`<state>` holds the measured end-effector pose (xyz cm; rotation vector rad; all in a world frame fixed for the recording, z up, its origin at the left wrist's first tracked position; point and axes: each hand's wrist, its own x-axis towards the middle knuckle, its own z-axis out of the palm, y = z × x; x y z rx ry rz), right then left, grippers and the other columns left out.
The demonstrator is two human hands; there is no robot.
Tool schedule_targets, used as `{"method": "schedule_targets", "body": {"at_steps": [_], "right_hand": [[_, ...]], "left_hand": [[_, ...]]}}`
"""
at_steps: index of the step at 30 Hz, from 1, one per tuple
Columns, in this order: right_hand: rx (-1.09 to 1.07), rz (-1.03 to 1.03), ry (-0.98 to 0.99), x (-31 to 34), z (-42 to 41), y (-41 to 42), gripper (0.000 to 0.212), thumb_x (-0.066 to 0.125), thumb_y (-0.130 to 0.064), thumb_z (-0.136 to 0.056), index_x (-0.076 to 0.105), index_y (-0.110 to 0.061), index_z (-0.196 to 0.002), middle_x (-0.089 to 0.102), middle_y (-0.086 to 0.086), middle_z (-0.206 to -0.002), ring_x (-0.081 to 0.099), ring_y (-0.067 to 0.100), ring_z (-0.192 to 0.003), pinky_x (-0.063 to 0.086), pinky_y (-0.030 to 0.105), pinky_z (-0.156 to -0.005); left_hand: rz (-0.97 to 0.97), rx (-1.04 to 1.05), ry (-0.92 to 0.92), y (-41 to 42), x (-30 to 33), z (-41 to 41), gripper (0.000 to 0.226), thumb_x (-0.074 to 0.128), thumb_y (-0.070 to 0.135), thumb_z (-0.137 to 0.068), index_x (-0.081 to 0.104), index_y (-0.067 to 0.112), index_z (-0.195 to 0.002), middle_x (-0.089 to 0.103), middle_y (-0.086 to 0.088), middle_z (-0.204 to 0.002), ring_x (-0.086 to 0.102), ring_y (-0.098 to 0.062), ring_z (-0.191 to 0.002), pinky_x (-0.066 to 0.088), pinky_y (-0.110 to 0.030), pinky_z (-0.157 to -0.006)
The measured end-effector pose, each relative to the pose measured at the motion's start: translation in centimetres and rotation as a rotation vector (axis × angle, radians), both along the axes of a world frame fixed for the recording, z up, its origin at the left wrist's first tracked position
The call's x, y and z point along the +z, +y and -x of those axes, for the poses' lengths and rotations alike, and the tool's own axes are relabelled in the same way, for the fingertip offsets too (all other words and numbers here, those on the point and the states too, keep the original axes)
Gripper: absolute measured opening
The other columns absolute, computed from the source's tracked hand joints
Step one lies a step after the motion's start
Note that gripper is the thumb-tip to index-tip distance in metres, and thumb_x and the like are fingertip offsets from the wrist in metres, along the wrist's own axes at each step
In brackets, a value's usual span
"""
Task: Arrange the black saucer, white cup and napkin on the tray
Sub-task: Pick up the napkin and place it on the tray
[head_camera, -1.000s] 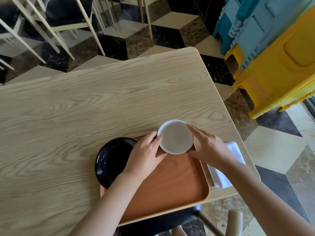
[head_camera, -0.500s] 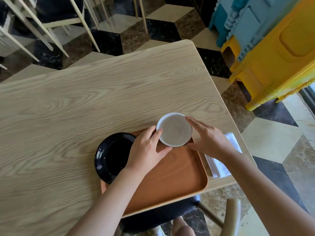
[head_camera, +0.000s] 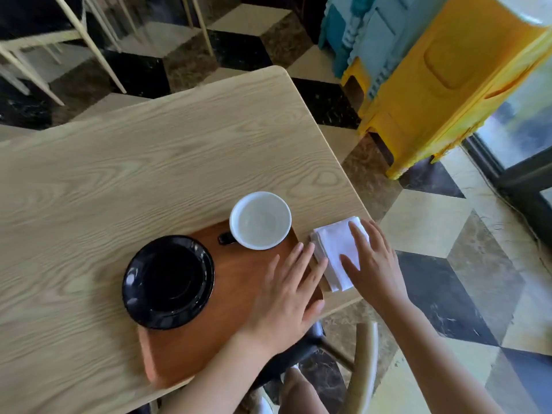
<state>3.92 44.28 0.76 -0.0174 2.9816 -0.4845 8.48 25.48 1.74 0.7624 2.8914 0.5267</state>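
Both hands have let go of the round white cup (head_camera: 260, 220), which now stands at the wooden tray's (head_camera: 239, 282) far edge. The left hand (head_camera: 285, 297) lies open over the tray's right rim; the right hand (head_camera: 372, 264) rests flat on the folded white napkin (head_camera: 334, 249) beside the tray. The glossy black saucer (head_camera: 168, 281) overlaps the tray's left edge.

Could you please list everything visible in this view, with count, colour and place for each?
table: one, light wood, fills the left and centre
tray: one, brown wood, near table edge
saucer: one, black, overlapping the tray's left rim
cup: one, white, on the tray's far right corner
napkin: one, white, folded, on the table right of the tray
stools: stacked, yellow and blue, on the floor, upper right
chairs: pale-framed, upper left
left hand: open, over the tray's right rim
right hand: open, flat on the napkin
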Motion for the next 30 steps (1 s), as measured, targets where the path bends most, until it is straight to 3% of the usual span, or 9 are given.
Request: {"method": "schedule_targets", "body": {"at_steps": [5,12,15,17,21,24,26,28,30], "right_hand": [[-0.063,0.015,-0.132,-1.0,-0.7,2.3,0.068,0.064,-0.03,-0.083,0.031,-0.013,-0.14,0.032,0.016,-0.148,0.025,0.031,-0.137,0.031,0.044,-0.108],[-0.049,0.08,-0.055,-1.0,-0.7,2.3,0.052,0.066,-0.018,-0.08,0.047,-0.017,-0.129,0.053,0.007,-0.131,0.044,0.029,-0.116,0.044,0.04,-0.09],[-0.173,0.239,-0.062,-0.6,-0.2,2.2,0.052,0.063,-0.012,-0.082,0.047,-0.016,-0.131,0.056,0.009,-0.128,0.049,0.03,-0.115,0.043,0.04,-0.092],[-0.286,0.34,-0.114,-0.3,0.5,2.3,0.05,0.061,-0.012,-0.083,0.046,-0.015,-0.131,0.061,0.011,-0.12,0.055,0.03,-0.108,0.044,0.035,-0.084],[-0.347,0.467,-0.235,0.5,1.2,2.7,0.034,0.054,-0.012,-0.085,0.057,-0.02,-0.118,0.068,0.007,-0.098,0.063,0.025,-0.088,0.043,0.028,-0.066],[-0.311,0.577,-0.237,1.6,0.7,2.5,0.032,0.054,-0.007,-0.085,0.056,-0.025,-0.111,0.066,0.005,-0.091,0.064,0.022,-0.08,0.049,0.03,-0.062],[-0.282,0.675,-0.212,2.4,0.3,2.0,0.035,0.054,-0.003,-0.085,0.056,-0.031,-0.107,0.066,0.007,-0.089,0.065,0.024,-0.077,0.051,0.036,-0.064],[-0.256,0.797,-0.203,3.4,-0.3,1.5,0.04,0.054,-0.001,-0.085,0.057,-0.038,-0.099,0.068,0.006,-0.084,0.065,0.023,-0.072,0.051,0.036,-0.061],[-0.26,0.943,-0.217,4.1,-1.0,0.9,0.046,0.053,0.003,-0.085,0.06,-0.042,-0.092,0.07,-0.003,-0.073,0.063,0.013,-0.063,0.048,0.025,-0.049]], "left_hand": [[0.202,-0.169,-0.17,3.0,-2.5,0.4,0.062,0.027,0.049,-0.094,-0.004,0.033,-0.145,-0.013,-0.005,-0.157,-0.025,-0.019,-0.138,-0.013,-0.055,-0.109],[0.317,-0.2,-0.185,3.8,-3.2,0.6,0.064,0.024,0.053,-0.093,-0.002,0.029,-0.145,-0.009,-0.006,-0.158,-0.017,-0.02,-0.142,-0.02,-0.056,-0.105],[0.323,-0.202,-0.2,3.8,-3.1,0.6,0.064,0.023,0.053,-0.093,-0.002,0.027,-0.145,-0.011,-0.007,-0.157,-0.019,-0.02,-0.141,-0.017,-0.058,-0.106],[0.289,-0.185,-0.234,3.9,-2.9,0.4,0.062,0.023,0.052,-0.094,0.0,0.026,-0.146,-0.013,-0.007,-0.157,-0.02,-0.019,-0.141,-0.013,-0.058,-0.108],[0.069,-0.052,-0.273,3.8,-2.5,-0.4,0.049,0.032,0.043,-0.094,0.027,0.024,-0.139,0.005,-0.004,-0.158,-0.005,-0.014,-0.143,-0.005,-0.054,-0.112],[-0.319,0.182,-0.264,3.8,-2.0,-0.8,0.032,0.049,0.027,-0.092,0.054,0.014,-0.121,0.04,-0.008,-0.145,0.032,-0.017,-0.135,0.021,-0.043,-0.114],[-0.59,0.387,-0.282,3.7,-1.6,-0.8,0.029,0.056,0.014,-0.089,0.058,0.007,-0.117,0.054,-0.013,-0.131,0.049,-0.021,-0.122,0.036,-0.032,-0.105],[-0.872,0.584,-0.472,3.2,-1.0,-0.7,0.035,0.057,0.008,-0.087,0.052,0.013,-0.122,0.057,-0.008,-0.126,0.056,-0.011,-0.114,0.046,-0.027,-0.096],[-1.16,0.75,-0.768,2.6,-0.7,-0.6,0.042,0.059,0.008,-0.087,0.045,0.021,-0.124,0.059,-0.004,-0.121,0.061,-0.004,-0.106,0.052,-0.025,-0.086]]}}
